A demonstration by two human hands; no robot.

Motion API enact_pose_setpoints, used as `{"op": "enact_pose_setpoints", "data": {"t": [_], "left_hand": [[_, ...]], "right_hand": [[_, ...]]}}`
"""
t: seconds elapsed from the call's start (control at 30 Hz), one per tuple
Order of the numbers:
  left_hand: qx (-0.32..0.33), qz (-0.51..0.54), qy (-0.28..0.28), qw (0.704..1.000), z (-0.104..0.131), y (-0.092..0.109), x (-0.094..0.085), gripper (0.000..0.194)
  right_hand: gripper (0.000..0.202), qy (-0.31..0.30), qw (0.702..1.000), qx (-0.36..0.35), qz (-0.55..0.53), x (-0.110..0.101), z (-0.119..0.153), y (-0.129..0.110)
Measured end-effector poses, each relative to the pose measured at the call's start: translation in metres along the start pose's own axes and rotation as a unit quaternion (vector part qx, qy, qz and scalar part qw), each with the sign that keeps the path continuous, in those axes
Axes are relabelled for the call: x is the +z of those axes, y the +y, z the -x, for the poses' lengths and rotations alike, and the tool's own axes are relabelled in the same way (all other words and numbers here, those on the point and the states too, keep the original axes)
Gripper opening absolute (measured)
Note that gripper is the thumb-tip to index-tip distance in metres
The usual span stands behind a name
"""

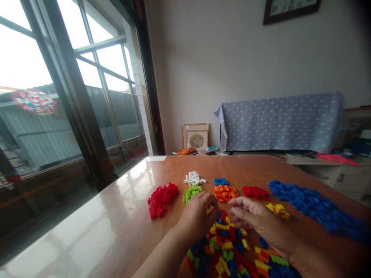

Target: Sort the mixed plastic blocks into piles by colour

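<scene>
While no bin or box holds the bricks, you have them sorted into loose heaps on the wooden worktop (121, 216): a red pile (161, 199), a white pile (194, 178), a green pile (191, 192), a small blue cluster (220, 181), an orange pile (225, 192), a second red pile (255, 192), a small yellow pile (278, 210) and a long blue spread (313, 206). Your left hand (199, 216) rests at the far edge of the mixed heap (228, 247), its grip curled narrow; whether it pinches a brick I cannot tell. Your right hand (257, 222) hovers just beside it over the same heap, fingers half open. Beyond the worktop a dotted blue cloth (278, 121) covers furniture, a framed picture (196, 138) leans on the wall, and a large window (72, 96) fills the left.
</scene>
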State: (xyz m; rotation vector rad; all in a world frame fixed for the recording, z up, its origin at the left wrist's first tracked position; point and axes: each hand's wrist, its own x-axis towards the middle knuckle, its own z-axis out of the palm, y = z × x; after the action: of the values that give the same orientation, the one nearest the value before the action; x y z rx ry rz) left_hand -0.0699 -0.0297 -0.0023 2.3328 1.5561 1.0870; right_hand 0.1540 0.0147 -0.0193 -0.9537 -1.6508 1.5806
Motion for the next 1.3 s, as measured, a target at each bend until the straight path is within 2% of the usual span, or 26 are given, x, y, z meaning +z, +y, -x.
{"op": "enact_pose_setpoints", "data": {"t": [0.17,0.23,0.3,0.43,0.63,0.77,1.03,1.3], "left_hand": [[-0.098,-0.025,0.068,0.993,-0.002,-0.042,-0.027,0.011],[-0.158,-0.035,0.098,0.982,-0.001,-0.060,-0.033,0.011],[-0.194,-0.046,0.103,0.975,0.000,-0.073,-0.035,0.014],[-0.218,-0.059,0.094,0.970,0.001,-0.091,-0.029,0.019],[-0.234,-0.045,0.054,0.970,0.000,-0.104,-0.010,0.018],[-0.228,-0.042,0.056,0.971,-0.002,-0.103,-0.010,0.021],[-0.172,-0.079,0.097,0.977,-0.004,-0.083,-0.021,0.036],[-0.107,-0.031,0.059,0.992,-0.001,-0.055,-0.009,0.034]], "right_hand": [[0.043,0.073,0.997,-0.012,0.013,-0.010,-0.003,0.000],[0.044,0.090,0.996,-0.019,0.013,-0.010,-0.003,-0.003],[0.044,0.102,0.994,-0.025,0.012,-0.010,-0.003,-0.005],[0.045,0.115,0.993,-0.026,0.010,-0.010,-0.005,-0.005],[0.045,0.128,0.991,-0.025,-0.002,-0.013,-0.006,-0.004],[0.046,0.138,0.990,-0.033,-0.009,-0.015,-0.004,-0.009],[0.048,0.206,0.974,-0.083,0.039,-0.027,-0.007,-0.008],[0.044,0.241,0.945,-0.165,0.149,-0.037,-0.009,-0.006]]}}
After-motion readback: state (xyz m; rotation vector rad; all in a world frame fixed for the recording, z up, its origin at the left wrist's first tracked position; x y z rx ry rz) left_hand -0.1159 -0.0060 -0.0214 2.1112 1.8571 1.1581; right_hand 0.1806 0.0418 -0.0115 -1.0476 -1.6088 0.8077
